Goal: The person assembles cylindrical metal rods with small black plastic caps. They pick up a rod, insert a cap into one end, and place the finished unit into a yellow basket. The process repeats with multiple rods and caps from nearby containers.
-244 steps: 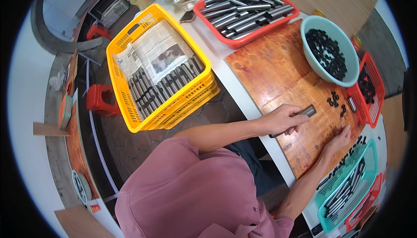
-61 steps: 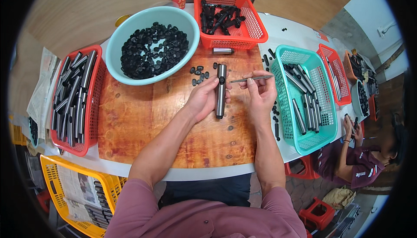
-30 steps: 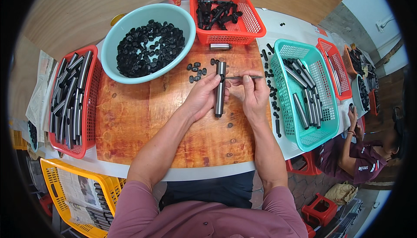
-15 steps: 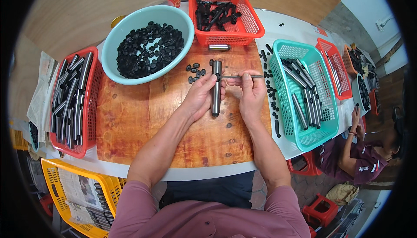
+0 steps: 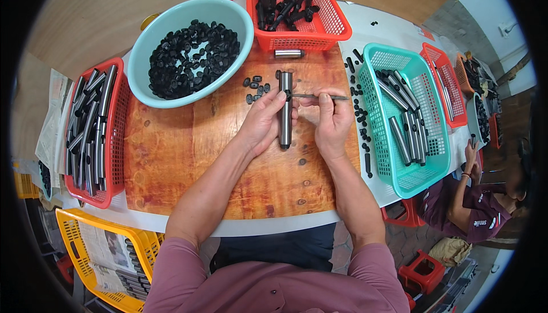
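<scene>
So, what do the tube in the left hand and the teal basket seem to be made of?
The tube in the left hand looks like metal, smooth and grey: a bright streak runs along its length. The teal basket looks like moulded plastic: even matte colour and an open mesh wall. Neither can be told for certain from the look alone.

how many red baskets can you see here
4 at least: one red basket at the top holding black parts, one at the left full of metal tubes, one right of the teal basket, and an edge of another far right; more may be hidden.
</scene>
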`<state>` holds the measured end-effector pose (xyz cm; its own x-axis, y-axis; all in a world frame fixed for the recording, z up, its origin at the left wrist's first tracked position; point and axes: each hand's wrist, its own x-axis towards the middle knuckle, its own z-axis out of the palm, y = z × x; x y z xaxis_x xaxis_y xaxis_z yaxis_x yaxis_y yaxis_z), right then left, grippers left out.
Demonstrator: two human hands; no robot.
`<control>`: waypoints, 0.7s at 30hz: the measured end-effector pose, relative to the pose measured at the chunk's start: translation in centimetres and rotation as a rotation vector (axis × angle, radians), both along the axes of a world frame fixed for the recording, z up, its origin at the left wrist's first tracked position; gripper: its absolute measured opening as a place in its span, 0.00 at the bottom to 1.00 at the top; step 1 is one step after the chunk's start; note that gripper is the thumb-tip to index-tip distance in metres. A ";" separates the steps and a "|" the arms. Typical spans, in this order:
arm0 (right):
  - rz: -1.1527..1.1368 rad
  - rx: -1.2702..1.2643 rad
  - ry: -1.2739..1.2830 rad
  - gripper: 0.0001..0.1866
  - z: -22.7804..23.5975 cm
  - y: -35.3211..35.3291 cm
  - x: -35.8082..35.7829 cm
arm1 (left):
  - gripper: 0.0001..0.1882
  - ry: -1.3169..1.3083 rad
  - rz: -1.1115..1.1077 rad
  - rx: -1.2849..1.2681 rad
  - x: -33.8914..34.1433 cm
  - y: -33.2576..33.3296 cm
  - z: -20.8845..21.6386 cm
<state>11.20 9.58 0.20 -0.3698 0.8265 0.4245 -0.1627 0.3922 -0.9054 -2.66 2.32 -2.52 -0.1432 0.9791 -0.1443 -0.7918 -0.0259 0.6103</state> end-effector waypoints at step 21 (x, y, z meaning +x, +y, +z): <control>0.137 -0.357 0.281 0.08 -1.3 1.1 -0.5 | 0.21 -0.047 -0.025 -0.011 -0.2 -0.1 -0.4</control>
<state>10.73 10.68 -1.12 -0.3975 0.8904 0.2216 -0.4491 0.0218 -0.8932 -2.87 2.24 -2.87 -0.1117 0.9806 -0.1611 -0.8197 0.0007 0.5729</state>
